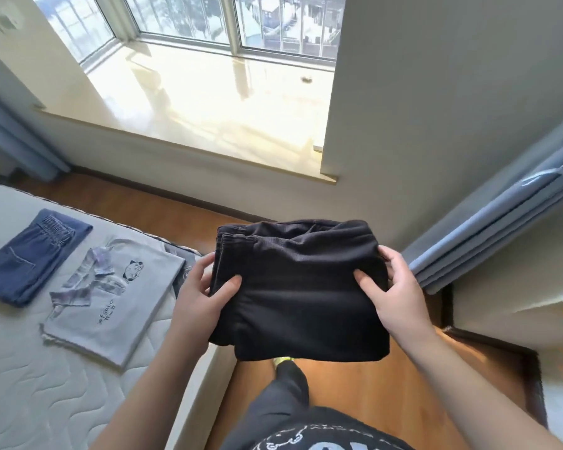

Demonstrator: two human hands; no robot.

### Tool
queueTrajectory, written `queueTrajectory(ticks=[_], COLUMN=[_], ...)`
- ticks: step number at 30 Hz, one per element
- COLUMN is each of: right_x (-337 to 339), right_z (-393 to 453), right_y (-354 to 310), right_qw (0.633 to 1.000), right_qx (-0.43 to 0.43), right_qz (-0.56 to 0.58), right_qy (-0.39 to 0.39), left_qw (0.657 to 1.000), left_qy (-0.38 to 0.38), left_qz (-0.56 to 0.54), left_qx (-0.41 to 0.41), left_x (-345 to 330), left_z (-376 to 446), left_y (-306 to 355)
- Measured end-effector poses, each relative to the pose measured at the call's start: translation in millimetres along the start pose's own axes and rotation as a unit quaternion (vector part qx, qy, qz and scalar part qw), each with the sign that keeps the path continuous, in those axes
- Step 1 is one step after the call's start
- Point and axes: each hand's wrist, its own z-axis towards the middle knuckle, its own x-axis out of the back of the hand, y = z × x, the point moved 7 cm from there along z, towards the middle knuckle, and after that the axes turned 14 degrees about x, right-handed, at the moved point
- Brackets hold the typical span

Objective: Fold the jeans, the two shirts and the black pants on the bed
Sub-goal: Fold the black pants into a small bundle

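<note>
- A bare quilted mattress (30, 384) fills the lower left, running out of frame at the left and bottom edges; beyond its far edge, wood floor (364, 384) and a sunlit bay-window sill (208, 102).
- Grey-blue curtains (501, 222) hang bundled at the right, against the wall.
- Folded jeans (30, 259) lie near the mattress's far edge, elastic waistband turned toward the window.
- Just beside them, nearer the mattress's right edge, a folded grey shirt (111, 300) with a small cartoon print and a plaid collar, lying flat.
- A darker garment (181, 276) peeks out from under that shirt's right side; too little shows to name it.
- The folded black pants (299, 287) are up in the air, off the mattress, over the floor past its right edge.
- Left hand (199, 300) grips the bundle's left side, thumb on top, fingers curled underneath.
- Right hand (394, 293) grips the right side the same way, thumb pressed into the cloth.
- Below the bundle, the person's dark trouser leg (286, 391) and a sliver of yellow at the foot; the bundle hides the rest.
</note>
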Motion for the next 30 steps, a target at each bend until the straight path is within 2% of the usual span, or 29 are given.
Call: queueTrajectory(ticks=[16, 22, 30], right_x=[-113, -156, -220], right_z=[201, 269, 390], right_y=[-68, -77, -84], right_qw=[0.998, 0.994, 0.977], right_qx=[0.040, 0.050, 0.069], right_qz=[0.009, 0.004, 0.023], right_qy=[-0.053, -0.098, -0.198], left_qw=[0.995, 0.990, 0.975], left_qy=[0.044, 0.088, 0.159], left_qz=[-0.087, -0.110, -0.155], left_qx=[-0.017, -0.011, 0.003], left_x=[66, 85, 93], left_z=[156, 198, 276], left_y=[101, 119, 160])
